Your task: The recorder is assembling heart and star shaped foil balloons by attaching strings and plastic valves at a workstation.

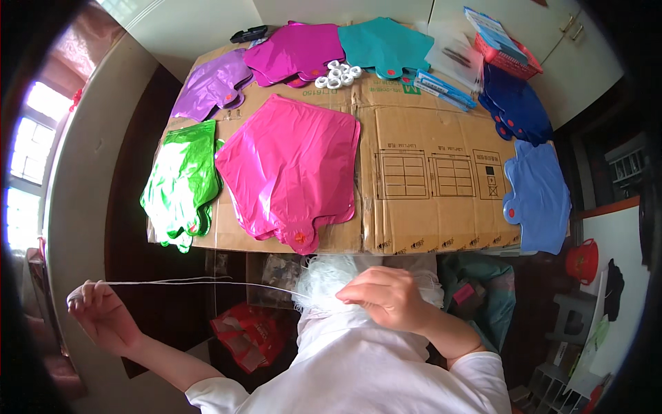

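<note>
My left hand (103, 316) is raised far out to the left, fingers curled and pinching a white string (186, 281). That string runs nearly level to the right, into a tangled bundle of white string (324, 279) in front of my chest; a second strand beside it ends partway. My right hand (387, 298) is over the right part of the bundle, thumb and fingers pinched together. What it holds, if anything, is too small to make out. On the table edge beyond lies a flat pink foil balloon (293, 165).
A cardboard-covered table (427, 124) bears green (181, 179), purple (214, 84), magenta (293, 50), teal (386, 45), navy (514, 103) and light blue (541, 196) flat balloons. White rings (336, 77) and a red basket (510, 55) stand at the back. Below is a red bag (252, 334).
</note>
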The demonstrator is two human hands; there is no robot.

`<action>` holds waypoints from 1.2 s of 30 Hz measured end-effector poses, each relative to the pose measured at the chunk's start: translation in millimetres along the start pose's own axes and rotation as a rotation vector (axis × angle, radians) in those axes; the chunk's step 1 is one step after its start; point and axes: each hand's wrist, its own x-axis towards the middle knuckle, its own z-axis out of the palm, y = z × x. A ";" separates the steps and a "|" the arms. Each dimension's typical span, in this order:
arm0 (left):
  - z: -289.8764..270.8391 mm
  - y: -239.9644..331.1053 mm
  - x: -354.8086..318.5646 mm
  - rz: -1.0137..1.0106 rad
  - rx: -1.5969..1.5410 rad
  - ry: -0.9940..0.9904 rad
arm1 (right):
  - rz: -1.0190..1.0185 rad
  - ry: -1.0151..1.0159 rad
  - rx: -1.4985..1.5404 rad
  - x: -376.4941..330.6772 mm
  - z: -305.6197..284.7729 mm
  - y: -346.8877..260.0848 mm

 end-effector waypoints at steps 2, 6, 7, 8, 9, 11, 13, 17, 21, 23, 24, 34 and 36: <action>1.5 -12.2 -3.1 -0.028 0.026 -0.017 | 0.021 -0.004 0.005 1.5 -7.6 -5.3; 5.5 -38.9 -7.1 -0.117 0.040 -0.058 | 0.015 -0.002 0.048 14.1 -25.5 -21.1; 5.2 -39.5 -6.8 -0.120 0.044 -0.049 | -0.010 0.012 0.074 21.3 -31.4 -31.1; 5.0 -40.0 -6.4 -0.123 0.049 -0.041 | -0.032 0.022 0.083 26.4 -38.5 -39.5; 3.9 -40.5 -6.0 -0.123 0.049 -0.035 | -0.057 0.033 0.086 30.8 -47.8 -48.1; 2.6 -38.5 -9.8 -0.132 0.049 -0.045 | -0.102 0.070 0.130 37.0 -63.1 -63.7; 2.3 -42.0 -12.8 -0.158 0.081 -0.088 | -0.154 0.212 0.207 32.2 -72.4 -71.9; 6.5 -58.4 -13.3 -0.222 0.247 -0.260 | -0.128 0.549 0.408 12.1 -91.2 -87.3; 7.9 -62.6 -11.7 -0.204 0.411 -0.340 | -0.335 0.660 0.507 -28.5 -151.1 -86.9; 5.0 -70.5 -9.5 -0.156 0.490 -0.367 | -0.376 0.718 0.523 -44.2 -174.6 -95.9; 11.2 -70.9 -10.7 -0.112 0.547 -0.365 | -0.377 0.747 0.569 -57.4 -189.3 -98.5; 45.3 -76.7 10.1 0.107 0.761 -0.676 | -0.165 1.199 -2.115 -175.6 -284.3 -126.8; 47.4 -83.0 14.1 0.148 0.794 -0.698 | -0.149 0.953 -2.286 -194.8 -319.0 -134.9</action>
